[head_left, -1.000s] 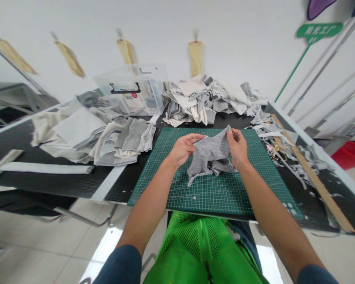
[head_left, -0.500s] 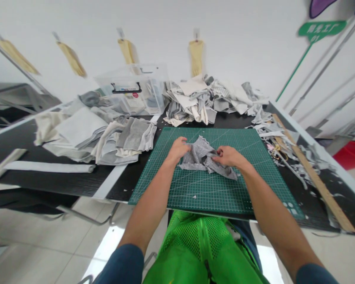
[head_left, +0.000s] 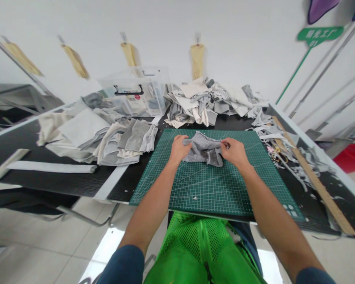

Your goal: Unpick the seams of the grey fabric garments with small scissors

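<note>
A crumpled piece of grey fabric [head_left: 203, 146] lies over the upper middle of the green cutting mat [head_left: 207, 185]. My left hand [head_left: 180, 149] pinches its left end between thumb and fingers. At the upper right corner my right hand [head_left: 233, 150] is closed on the fabric's edge. Between the two hands the top edge runs fairly taut and looks frayed, while the lower part hangs in folds onto the mat. A small white scrap [head_left: 195, 198] rests on the mat nearer to me.
Stacks of grey and cream fabric [head_left: 83, 128] lie on the left, with another heap [head_left: 192, 100] behind the mat. A clear plastic box [head_left: 136, 94] stands at the back. On the right are a wooden ruler [head_left: 322, 185], thin offcuts [head_left: 304, 163] and scissors [head_left: 279, 154].
My right hand has moved slightly right and up, drawing the fabric's top edge straighter. The flap that reached toward the lower right is now gathered in. My left hand has closed on the left end.
</note>
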{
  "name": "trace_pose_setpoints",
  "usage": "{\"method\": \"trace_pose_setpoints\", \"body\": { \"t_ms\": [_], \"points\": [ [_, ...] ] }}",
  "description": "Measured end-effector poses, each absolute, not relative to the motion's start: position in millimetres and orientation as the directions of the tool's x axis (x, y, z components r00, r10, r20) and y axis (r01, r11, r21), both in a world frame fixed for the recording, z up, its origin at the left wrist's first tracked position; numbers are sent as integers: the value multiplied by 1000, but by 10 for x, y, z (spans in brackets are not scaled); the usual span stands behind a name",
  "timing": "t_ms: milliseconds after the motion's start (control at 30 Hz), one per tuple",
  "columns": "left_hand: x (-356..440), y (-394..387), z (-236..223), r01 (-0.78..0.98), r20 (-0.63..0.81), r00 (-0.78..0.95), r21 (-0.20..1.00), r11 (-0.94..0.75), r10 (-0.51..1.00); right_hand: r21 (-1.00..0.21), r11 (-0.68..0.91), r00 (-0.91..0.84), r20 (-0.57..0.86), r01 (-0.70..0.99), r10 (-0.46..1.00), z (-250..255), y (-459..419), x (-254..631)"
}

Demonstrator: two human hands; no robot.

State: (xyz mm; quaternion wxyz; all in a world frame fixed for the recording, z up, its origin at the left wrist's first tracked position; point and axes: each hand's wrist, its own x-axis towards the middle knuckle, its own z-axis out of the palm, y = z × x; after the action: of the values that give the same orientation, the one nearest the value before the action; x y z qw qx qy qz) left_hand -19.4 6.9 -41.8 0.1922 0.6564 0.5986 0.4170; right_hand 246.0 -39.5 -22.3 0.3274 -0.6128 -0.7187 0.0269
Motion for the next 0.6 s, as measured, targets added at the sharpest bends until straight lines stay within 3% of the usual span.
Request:
{"method": "trace_pose_setpoints", "body": {
  "t_ms": [100, 233, 367, 533, 600],
  "points": [
    [-131, -27, -345, 738, 385, 30, 614, -280, 922, -405, 359, -254, 291, 841, 922, -253, -436, 2320],
    [-22, -120, -333, 586, 211, 434, 672, -452, 876, -295, 445, -419, 150, 845, 896, -331, -463, 2278],
    [23, -138, -407, 539, 127, 604, 662, -521, 786, -184, 381, -366, 107, 906, 924, -359, -406, 2411],
    [-148, -87, -369, 654, 45, 574, 575, -491, 818, -116, 182, -157, 200, 976, 967, -273, -294, 2706],
    [-231, -73, -332, 704, -5, 537, 554, -444, 844, -115, 132, -115, 148, 985, 982, -232, -278, 2800]
  ]
}}
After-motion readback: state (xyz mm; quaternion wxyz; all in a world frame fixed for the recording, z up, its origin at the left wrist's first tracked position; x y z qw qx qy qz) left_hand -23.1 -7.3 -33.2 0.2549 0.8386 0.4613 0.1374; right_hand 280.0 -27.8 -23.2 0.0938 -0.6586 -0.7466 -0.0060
